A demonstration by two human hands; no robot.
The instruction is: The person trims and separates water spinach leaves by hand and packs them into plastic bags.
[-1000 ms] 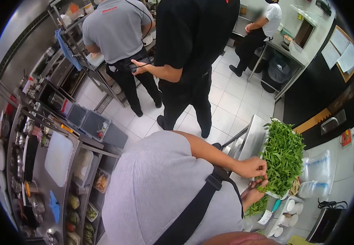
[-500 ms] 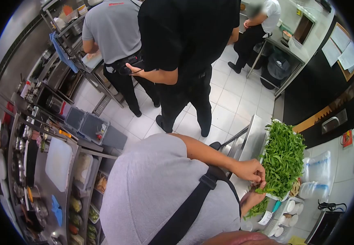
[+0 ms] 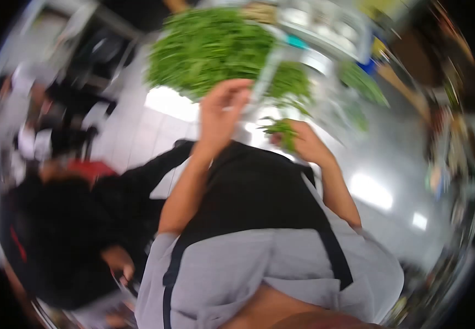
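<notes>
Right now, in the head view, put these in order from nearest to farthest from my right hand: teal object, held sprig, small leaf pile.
From your right hand:
1. Held sprig, in its grip.
2. Small leaf pile, ahead of it.
3. Teal object, farther ahead, beyond the pile.

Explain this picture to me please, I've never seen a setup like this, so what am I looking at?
There's no machine here: a person works with bare hands, seen from above by a camera worn on their own head. Ahead lies a big heap of leafy greens, with a smaller pile beside it and a shiny work surface to the right. The right hand holds a green sprig. The left hand is near the heap; blur hides whether it holds anything.
</notes>
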